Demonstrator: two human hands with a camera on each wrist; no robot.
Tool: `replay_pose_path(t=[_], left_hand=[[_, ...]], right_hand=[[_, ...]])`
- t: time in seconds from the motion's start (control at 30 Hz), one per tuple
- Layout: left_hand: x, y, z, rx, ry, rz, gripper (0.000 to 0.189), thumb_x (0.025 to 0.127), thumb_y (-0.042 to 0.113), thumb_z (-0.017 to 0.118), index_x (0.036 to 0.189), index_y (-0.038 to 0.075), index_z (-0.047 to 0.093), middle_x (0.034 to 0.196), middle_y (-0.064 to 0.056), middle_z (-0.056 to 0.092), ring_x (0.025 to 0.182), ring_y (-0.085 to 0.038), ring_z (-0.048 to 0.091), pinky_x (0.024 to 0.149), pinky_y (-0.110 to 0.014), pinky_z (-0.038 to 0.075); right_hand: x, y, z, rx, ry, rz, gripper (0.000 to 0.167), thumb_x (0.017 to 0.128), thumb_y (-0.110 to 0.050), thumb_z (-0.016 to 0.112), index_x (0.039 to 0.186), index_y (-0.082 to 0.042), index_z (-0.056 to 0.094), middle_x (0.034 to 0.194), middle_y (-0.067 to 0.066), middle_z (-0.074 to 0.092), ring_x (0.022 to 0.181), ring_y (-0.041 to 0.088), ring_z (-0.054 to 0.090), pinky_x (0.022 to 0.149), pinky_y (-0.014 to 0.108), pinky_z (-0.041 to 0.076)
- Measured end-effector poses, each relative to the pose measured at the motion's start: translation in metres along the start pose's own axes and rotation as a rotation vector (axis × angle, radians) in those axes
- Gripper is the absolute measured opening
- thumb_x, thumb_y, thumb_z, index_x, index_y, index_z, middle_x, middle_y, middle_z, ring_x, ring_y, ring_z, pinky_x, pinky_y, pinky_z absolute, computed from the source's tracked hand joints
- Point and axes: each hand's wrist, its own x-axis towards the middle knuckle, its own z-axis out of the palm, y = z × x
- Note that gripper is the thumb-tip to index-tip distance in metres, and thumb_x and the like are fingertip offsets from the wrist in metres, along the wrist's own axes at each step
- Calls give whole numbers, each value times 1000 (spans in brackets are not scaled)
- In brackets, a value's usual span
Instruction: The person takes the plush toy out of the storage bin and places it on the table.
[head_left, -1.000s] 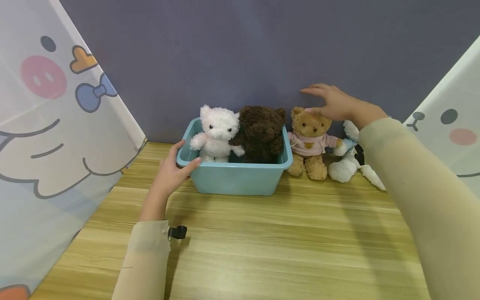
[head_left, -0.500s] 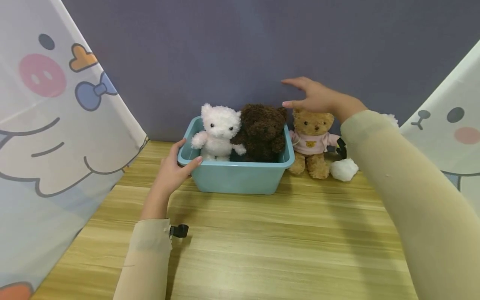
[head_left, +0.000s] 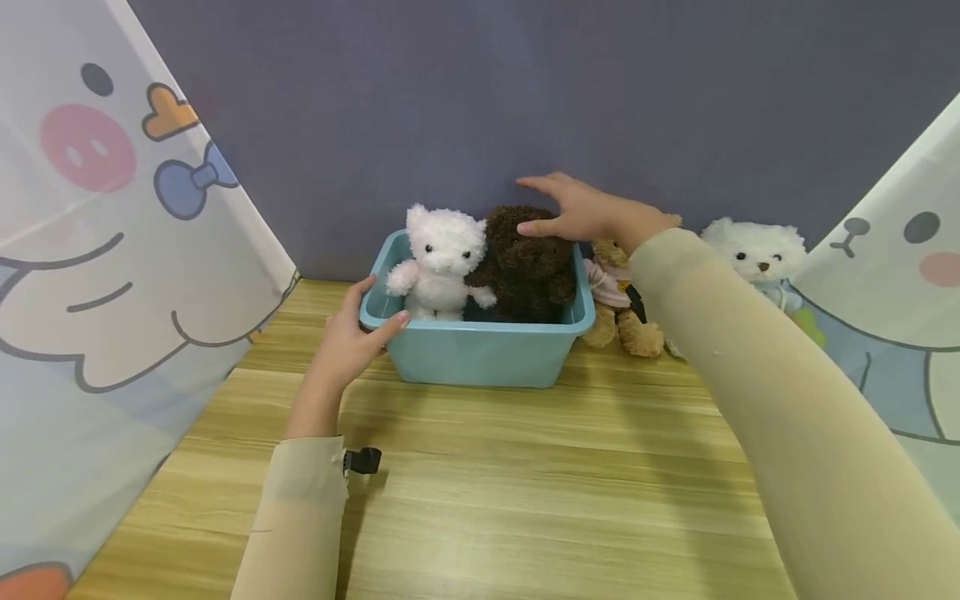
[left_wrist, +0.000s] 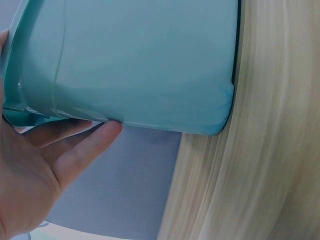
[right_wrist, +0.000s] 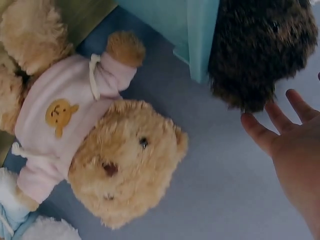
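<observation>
A light blue plastic bin (head_left: 480, 357) stands on the table, holding a white plush cat (head_left: 444, 250) and a dark brown teddy bear (head_left: 525, 287). My left hand (head_left: 347, 348) grips the bin's left corner, thumb over the front rim. In the left wrist view its fingers (left_wrist: 87, 150) lie against the bin's outer wall. Over the brown bear's head hovers my right hand (head_left: 588, 210), fingers spread apart. The right wrist view puts its fingertips (right_wrist: 256, 131) at the brown bear's ear; contact is hard to tell. Nothing is held in that hand.
Right of the bin, a tan teddy bear (right_wrist: 132, 160) in a pink sweater sits partly behind my right arm. Farther right is a white teddy bear (head_left: 756, 250). A grey wall (head_left: 375, 108) rises behind, and cartoon-printed panels (head_left: 97, 250) flank the wooden table (head_left: 480, 492).
My right hand has moved left, from above the tan bear to the brown bear's head. The white bear at right has come into sight behind my arm. My left hand keeps its grip.
</observation>
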Motion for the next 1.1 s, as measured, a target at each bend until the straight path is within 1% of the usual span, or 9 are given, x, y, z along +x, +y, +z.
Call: replay_pose_path(t=[0.23, 0.4, 0.5, 0.63, 0.8, 0.87, 0.93, 1.03, 1.1], left_hand=[[2, 1, 1, 0, 6, 6, 103, 96, 65, 70, 173, 29, 12, 162, -28, 43, 136, -43, 61, 89, -49, 67], [2, 1, 1, 1, 2, 2, 103, 95, 65, 70, 173, 30, 12, 163, -27, 41, 138, -43, 59, 90, -50, 67], [2, 1, 0, 3, -1, -2, 103, 95, 65, 70, 173, 30, 12, 163, -28, 41, 138, -43, 60, 90, -50, 67], [4, 2, 0, -2, -3, -4, 102, 96, 65, 69, 173, 31, 12, 162, -28, 41, 137, -44, 60, 90, -51, 66], [5, 1, 2, -7, -9, -8, 103, 95, 65, 69, 173, 31, 10, 164, -28, 39, 138, -44, 59, 91, -51, 66], [6, 1, 3, -2, -10, -5, 103, 95, 66, 69, 173, 31, 11, 164, -28, 39, 137, -43, 60, 90, -50, 67], [7, 1, 3, 3, -7, 2, 103, 95, 66, 69, 173, 31, 11, 163, -28, 42, 134, -43, 62, 88, -48, 67], [7, 0, 4, 5, -3, 12, 102, 95, 66, 69, 173, 31, 12, 161, -28, 44, 132, -42, 64, 87, -48, 67], [7, -1, 3, -6, -6, 11, 102, 96, 65, 69, 173, 31, 12, 161, -29, 44, 133, -43, 63, 88, -50, 67]], right_hand=[[8, -3, 11, -43, -45, 19, 93, 102, -67, 57, 173, -34, 6, 181, 14, -3, 166, 45, 7, 129, 72, 20], [11, -3, 17, -89, -117, 40, 88, 103, -67, 54, 172, -39, 8, 181, 14, 3, 166, 45, 9, 130, 72, 20], [13, -3, 20, -97, -142, 39, 85, 103, -67, 55, 172, -37, 15, 180, 15, 12, 165, 44, 16, 129, 69, 24], [16, -5, 24, -94, -135, 34, 83, 102, -66, 59, 167, -30, 22, 177, 15, 21, 161, 42, 29, 126, 65, 32], [15, -3, 33, -116, -142, 77, 102, 98, -74, 58, 171, -33, 1, 175, 19, 28, 154, 43, 41, 123, 65, 38], [13, -1, 34, -135, -149, 94, 107, 97, -78, 55, 172, -35, -7, 175, 20, 27, 154, 45, 41, 124, 66, 36], [12, 2, 35, -155, -153, 98, 106, 97, -79, 52, 172, -35, -9, 177, 20, 24, 156, 45, 38, 125, 68, 34], [11, 4, 36, -170, -148, 87, 101, 98, -78, 51, 173, -35, -2, 179, 18, 15, 161, 46, 27, 128, 69, 28], [10, 5, 37, -181, -141, 71, 100, 98, -79, 51, 173, -34, 2, 179, 18, 14, 162, 46, 24, 129, 70, 26]])
